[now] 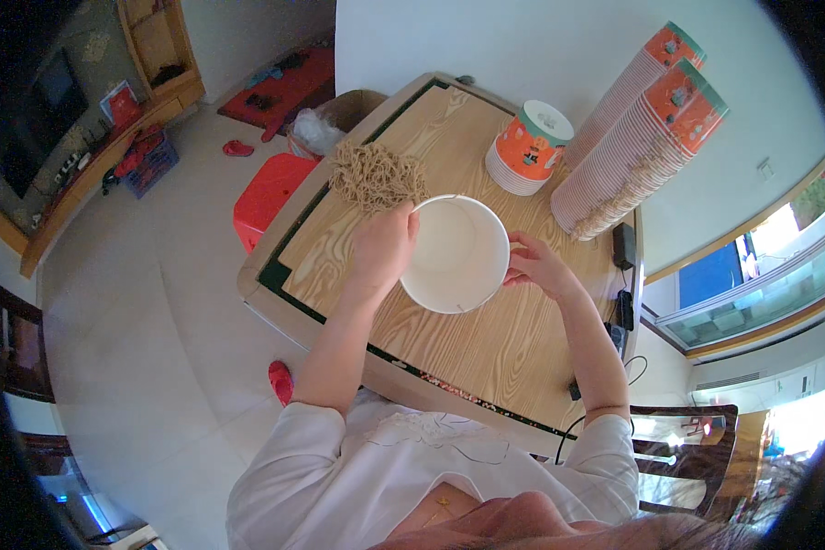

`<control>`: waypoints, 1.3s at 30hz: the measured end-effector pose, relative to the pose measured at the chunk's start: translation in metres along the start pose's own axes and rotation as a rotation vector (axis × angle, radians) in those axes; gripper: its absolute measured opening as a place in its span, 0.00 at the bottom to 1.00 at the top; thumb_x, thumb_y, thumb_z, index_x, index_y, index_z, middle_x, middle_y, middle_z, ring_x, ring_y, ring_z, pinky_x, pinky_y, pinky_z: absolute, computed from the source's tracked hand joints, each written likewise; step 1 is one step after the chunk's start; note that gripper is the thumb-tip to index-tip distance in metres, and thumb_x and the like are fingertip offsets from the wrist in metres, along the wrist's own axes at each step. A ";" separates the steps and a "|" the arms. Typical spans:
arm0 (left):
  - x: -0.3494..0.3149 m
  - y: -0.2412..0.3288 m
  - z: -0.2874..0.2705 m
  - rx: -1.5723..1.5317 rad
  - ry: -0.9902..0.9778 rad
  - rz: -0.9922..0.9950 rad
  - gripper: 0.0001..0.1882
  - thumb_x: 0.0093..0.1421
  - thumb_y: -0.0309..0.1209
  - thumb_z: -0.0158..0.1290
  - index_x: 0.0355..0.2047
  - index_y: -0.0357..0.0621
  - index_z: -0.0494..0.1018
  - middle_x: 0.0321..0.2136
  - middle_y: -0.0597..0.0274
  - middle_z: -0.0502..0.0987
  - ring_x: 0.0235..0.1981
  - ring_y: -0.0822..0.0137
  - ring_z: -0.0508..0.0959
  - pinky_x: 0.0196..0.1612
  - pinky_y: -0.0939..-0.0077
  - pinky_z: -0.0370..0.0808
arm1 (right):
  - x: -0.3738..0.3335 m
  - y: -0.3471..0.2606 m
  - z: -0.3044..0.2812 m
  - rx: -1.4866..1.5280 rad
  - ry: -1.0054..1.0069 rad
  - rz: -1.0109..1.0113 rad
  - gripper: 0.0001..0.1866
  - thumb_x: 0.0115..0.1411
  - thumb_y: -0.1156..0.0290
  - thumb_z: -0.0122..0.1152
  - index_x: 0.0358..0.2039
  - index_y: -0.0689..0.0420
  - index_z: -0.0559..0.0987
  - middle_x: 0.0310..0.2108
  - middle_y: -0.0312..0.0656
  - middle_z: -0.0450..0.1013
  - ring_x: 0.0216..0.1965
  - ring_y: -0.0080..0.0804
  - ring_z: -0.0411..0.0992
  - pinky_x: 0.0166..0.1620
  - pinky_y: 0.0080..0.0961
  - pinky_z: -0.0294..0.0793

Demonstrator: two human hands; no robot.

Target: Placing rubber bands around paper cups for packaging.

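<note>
Across a pale floor (147, 312), a red plastic stool (270, 194) stands by our wood-grain tabletop (449, 362), where tangled brown strands (374, 176) lie; our left hand (385, 243) clamps a white paper tub's (456, 252) rim, our right hand (539, 266) gripping its opposite side near tall tub stacks (625, 151).

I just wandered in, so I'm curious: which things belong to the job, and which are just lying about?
Apparently part of the job:
- white tub, held in the left hand and right hand
- likely the tan stringy heap
- likely the tall tub stacks

Apparently just lying about:
- red stool
- blue crate
</note>
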State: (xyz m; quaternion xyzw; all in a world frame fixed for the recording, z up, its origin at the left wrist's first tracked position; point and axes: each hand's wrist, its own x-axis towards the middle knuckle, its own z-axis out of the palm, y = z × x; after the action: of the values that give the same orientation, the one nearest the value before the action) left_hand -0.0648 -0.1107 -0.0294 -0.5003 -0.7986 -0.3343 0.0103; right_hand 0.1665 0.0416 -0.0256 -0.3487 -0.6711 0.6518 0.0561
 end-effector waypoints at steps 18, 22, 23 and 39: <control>0.001 0.021 -0.007 -0.509 0.036 0.160 0.16 0.62 0.35 0.47 0.46 0.40 0.71 0.33 0.50 0.77 0.30 0.54 0.79 0.31 0.64 0.75 | -0.012 -0.045 -0.014 0.063 0.167 0.031 0.27 0.68 0.50 0.37 0.63 0.48 0.57 0.47 0.39 0.71 0.42 0.28 0.73 0.46 0.29 0.73; 0.013 0.030 0.014 -0.833 0.021 0.213 0.19 0.65 0.37 0.45 0.51 0.39 0.68 0.45 0.50 0.74 0.42 0.59 0.77 0.44 0.69 0.74 | -0.013 -0.039 -0.035 0.134 0.255 -0.259 0.29 0.68 0.54 0.37 0.67 0.45 0.48 0.60 0.35 0.59 0.55 0.25 0.63 0.53 0.28 0.66; 0.016 0.034 0.016 -0.942 0.024 0.216 0.19 0.65 0.36 0.45 0.52 0.39 0.67 0.47 0.50 0.73 0.45 0.60 0.76 0.47 0.68 0.72 | -0.017 -0.039 -0.039 0.114 0.258 -0.348 0.29 0.69 0.56 0.36 0.67 0.45 0.46 0.63 0.34 0.54 0.58 0.24 0.59 0.54 0.27 0.65; 0.222 0.246 -0.031 -0.990 0.253 0.933 0.25 0.62 0.32 0.48 0.60 0.45 0.60 0.54 0.51 0.68 0.56 0.59 0.67 0.59 0.67 0.61 | -0.127 -0.236 -0.179 -0.608 0.946 -1.088 0.30 0.67 0.64 0.43 0.67 0.50 0.49 0.62 0.43 0.56 0.62 0.32 0.56 0.62 0.34 0.56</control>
State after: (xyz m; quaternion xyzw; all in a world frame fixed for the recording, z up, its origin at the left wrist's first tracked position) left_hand 0.0129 0.1159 0.2010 -0.6944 -0.2460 -0.6761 0.0164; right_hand 0.2635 0.1450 0.2637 -0.2115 -0.8015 0.1022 0.5499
